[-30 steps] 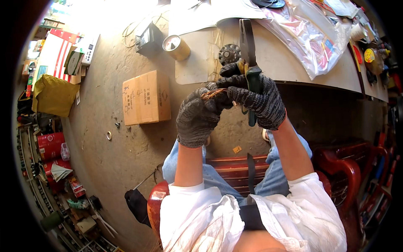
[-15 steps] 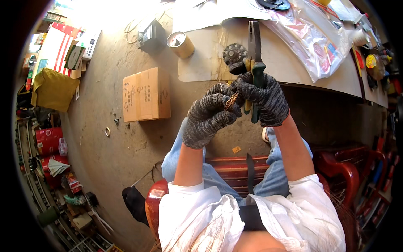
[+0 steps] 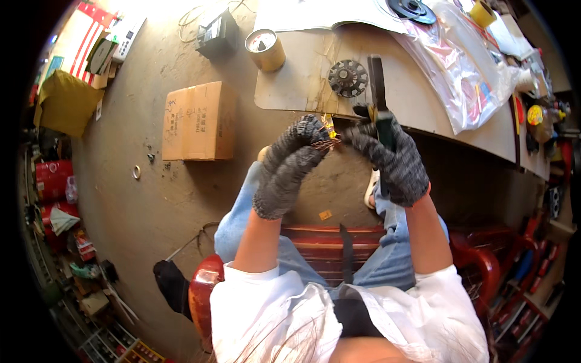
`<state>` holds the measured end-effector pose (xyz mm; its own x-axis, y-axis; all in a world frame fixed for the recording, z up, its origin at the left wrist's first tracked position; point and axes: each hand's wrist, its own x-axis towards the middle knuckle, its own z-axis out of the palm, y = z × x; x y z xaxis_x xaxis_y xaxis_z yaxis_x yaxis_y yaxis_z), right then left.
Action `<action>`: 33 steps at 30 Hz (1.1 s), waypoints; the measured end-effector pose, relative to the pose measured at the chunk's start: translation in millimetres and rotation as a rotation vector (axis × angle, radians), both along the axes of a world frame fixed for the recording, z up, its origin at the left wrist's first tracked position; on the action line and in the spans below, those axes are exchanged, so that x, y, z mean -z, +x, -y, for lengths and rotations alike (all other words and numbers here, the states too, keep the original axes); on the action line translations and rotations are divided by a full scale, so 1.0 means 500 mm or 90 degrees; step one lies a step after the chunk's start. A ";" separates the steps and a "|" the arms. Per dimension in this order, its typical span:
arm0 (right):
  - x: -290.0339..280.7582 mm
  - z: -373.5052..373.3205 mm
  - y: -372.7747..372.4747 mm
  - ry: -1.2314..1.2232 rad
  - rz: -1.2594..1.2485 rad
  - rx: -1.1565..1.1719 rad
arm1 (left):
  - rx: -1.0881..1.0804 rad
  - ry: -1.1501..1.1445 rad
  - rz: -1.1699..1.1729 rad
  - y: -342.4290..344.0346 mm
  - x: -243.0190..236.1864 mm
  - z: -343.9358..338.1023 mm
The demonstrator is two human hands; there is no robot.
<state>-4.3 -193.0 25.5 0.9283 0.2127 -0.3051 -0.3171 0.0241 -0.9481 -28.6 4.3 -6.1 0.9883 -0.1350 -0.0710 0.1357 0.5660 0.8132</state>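
Note:
My left hand, in a grey speckled glove, is closed on a bundle of fine copper wire strands that poke out rightward from the fingers. A small yellow piece shows just behind them; I cannot make out what it is. My right hand, gloved and slightly motion-blurred, grips pliers with long dark jaws upright and a dark green grip, its fingers beside the wire ends. Beyond them on the pale table board lie a black round finned part and a tan can.
A cardboard box and a dark box-shaped device are on the floor at left. A plastic bag and open paper sheets cover the table's back and right. The red wooden seat is under me; cluttered goods line the far left.
My right hand with the pliers has shifted right, away from my left. The copper strands swung upright and now point rightward again. The view has shifted slightly.

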 end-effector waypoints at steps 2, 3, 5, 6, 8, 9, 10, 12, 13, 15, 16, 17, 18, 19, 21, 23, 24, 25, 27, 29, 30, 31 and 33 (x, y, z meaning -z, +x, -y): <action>-0.008 0.025 -0.016 -0.008 -0.028 -0.040 | -0.040 -0.082 0.006 0.012 0.027 -0.009; -0.025 0.019 -0.027 0.025 -0.018 -0.035 | -0.055 -0.077 0.026 0.016 0.028 -0.021; -0.025 0.025 -0.039 -0.023 -0.033 -0.104 | -0.110 -0.020 0.000 0.013 0.033 -0.021; -0.022 0.021 -0.043 -0.091 -0.018 -0.153 | -0.103 0.086 0.070 0.015 0.041 -0.025; -0.023 0.026 -0.049 -0.282 0.016 -0.272 | -0.096 0.258 0.179 0.021 0.055 -0.028; -0.043 0.009 -0.050 -0.350 0.020 -0.306 | -0.096 0.320 0.222 0.023 0.058 -0.029; -0.036 0.007 -0.052 -0.274 0.037 -0.318 | -0.108 0.338 0.241 0.024 0.059 -0.026; -0.019 0.007 -0.061 -0.265 0.035 -0.340 | -0.117 0.337 0.266 0.024 0.060 -0.022; -0.015 0.006 -0.063 -0.261 0.035 -0.348 | -0.114 0.317 0.273 0.024 0.060 -0.020; -0.025 0.002 -0.060 -0.314 0.050 -0.379 | -0.112 0.342 0.305 0.028 0.056 -0.019; -0.027 0.003 -0.061 -0.310 0.055 -0.381 | -0.113 0.386 0.331 0.034 0.052 -0.020; -0.028 0.003 -0.063 -0.306 0.060 -0.381 | -0.113 0.430 0.356 0.037 0.047 -0.021; -0.026 0.004 -0.063 -0.303 0.053 -0.381 | -0.099 0.431 0.360 0.040 0.042 -0.021; -0.025 0.004 -0.063 -0.300 0.046 -0.380 | -0.086 0.432 0.363 0.042 0.038 -0.022; -0.022 0.006 -0.065 -0.304 0.048 -0.382 | -0.080 0.441 0.380 0.047 0.030 -0.022; -0.013 0.010 -0.068 -0.317 0.065 -0.389 | -0.097 0.459 0.407 0.054 0.024 -0.020; -0.019 0.007 -0.066 -0.327 0.057 -0.397 | -0.106 0.465 0.419 0.056 0.022 -0.019; -0.029 0.003 -0.063 -0.338 0.049 -0.405 | -0.115 0.472 0.431 0.058 0.021 -0.016; -0.032 0.001 -0.063 -0.351 0.052 -0.412 | -0.131 0.492 0.455 0.061 0.019 -0.014; -0.025 0.004 -0.068 -0.355 0.074 -0.408 | -0.145 0.521 0.479 0.064 0.019 -0.012; -0.025 0.004 -0.068 -0.352 0.071 -0.409 | -0.153 0.534 0.492 0.064 0.018 -0.013; -0.025 0.003 -0.068 -0.349 0.067 -0.410 | -0.161 0.548 0.505 0.064 0.017 -0.012; -0.025 0.003 -0.068 -0.349 0.063 -0.417 | -0.177 0.567 0.521 0.064 0.017 -0.013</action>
<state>-38.2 -194.4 38.1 0.6977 0.5608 -0.4459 -0.0229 -0.6046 -0.7962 3.6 10.7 -14.5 0.7720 -0.1349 0.6211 -0.6295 -0.2978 0.7177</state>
